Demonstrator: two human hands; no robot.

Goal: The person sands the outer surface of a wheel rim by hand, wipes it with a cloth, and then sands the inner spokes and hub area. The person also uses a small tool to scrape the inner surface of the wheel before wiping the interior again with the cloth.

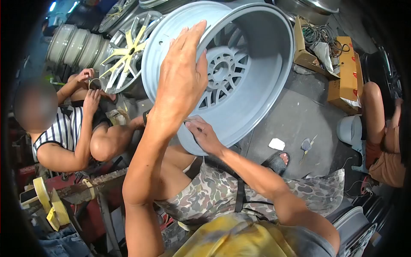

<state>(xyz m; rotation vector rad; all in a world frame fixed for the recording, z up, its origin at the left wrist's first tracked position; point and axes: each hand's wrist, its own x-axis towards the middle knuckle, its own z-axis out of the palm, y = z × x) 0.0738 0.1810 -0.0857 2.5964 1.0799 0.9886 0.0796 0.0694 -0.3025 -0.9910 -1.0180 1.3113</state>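
Observation:
A large grey wheel rim point(265, 103) stands tilted before me, its spoked face deep inside the barrel. My left hand point(182, 77) lies on the upper left of the barrel near the lip, fingers stretched out and thumb apart. Lower down, my right hand point(204, 135) is at the barrel's lower left side, its fingers curled together. A small dark bit shows at those fingers, too small to name.
A person in a striped top point(64, 128) sits at left beside a spoked wheel with yellow tape point(130, 50). Stacked rims point(77, 45) lie behind. At right are cardboard boxes point(344, 73), a grey stool point(349, 128) and another person's leg point(373, 107). A white scrap point(276, 144) lies on the floor.

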